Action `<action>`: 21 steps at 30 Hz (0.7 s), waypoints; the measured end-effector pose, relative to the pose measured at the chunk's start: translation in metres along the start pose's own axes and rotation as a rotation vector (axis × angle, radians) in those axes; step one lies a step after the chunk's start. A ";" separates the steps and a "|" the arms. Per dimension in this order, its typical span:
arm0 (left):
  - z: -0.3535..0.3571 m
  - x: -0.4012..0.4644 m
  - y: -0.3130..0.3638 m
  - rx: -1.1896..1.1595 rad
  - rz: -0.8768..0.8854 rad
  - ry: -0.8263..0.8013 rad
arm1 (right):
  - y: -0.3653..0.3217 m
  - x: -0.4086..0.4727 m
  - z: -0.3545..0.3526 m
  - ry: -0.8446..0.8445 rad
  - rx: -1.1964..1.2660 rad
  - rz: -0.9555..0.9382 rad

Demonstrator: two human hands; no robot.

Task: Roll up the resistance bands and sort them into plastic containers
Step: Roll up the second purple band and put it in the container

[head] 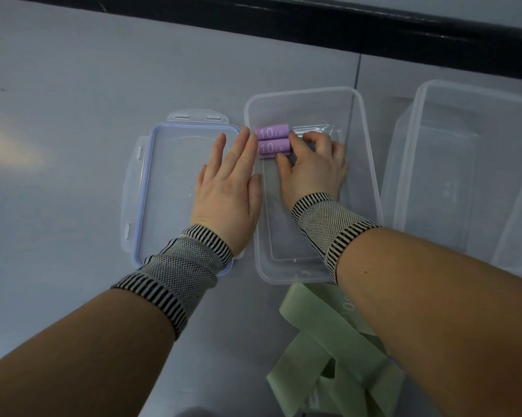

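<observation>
Two rolled purple resistance bands (271, 142), each printed "10 LB", lay side by side inside the clear plastic container (371, 188) at the middle of the grey bench (73, 100), against its left wall toward the far end. The right hand (312, 167) was down inside the container, its fingers (295, 142) curled onto the right ends of the rolls, the thumb against the nearer one. The left hand (228, 188) lay flat with fingers (238, 152) spread and released, resting on the blue-rimmed lid (163, 188) just left of the container, its fingertips against the container's outer left wall level with the rolls. A second clear container (464, 164) stood to the right. Unrolled green bands (319, 356) lay loose on the bench just in front of the middle container, partly under the right forearm. Both wrists wore striped knit cuffs (178, 278)
</observation>
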State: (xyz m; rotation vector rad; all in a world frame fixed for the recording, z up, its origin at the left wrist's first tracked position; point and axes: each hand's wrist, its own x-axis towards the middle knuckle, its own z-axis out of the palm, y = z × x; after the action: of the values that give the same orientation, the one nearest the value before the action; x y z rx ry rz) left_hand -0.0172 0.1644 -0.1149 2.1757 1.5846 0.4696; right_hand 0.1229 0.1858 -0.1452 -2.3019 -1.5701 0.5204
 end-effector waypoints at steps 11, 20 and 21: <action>-0.001 0.001 -0.001 0.025 -0.001 0.003 | -0.003 0.001 -0.004 -0.026 0.002 0.008; -0.024 -0.004 0.016 0.019 -0.019 -0.053 | -0.002 -0.020 -0.046 -0.137 0.184 -0.123; -0.026 -0.008 0.022 0.013 -0.010 -0.058 | -0.001 -0.026 -0.053 -0.126 0.203 -0.148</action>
State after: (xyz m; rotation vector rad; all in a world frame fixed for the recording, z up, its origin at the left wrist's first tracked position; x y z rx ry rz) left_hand -0.0142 0.1542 -0.0815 2.1698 1.5704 0.3906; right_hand 0.1371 0.1592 -0.0945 -2.0203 -1.6460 0.7614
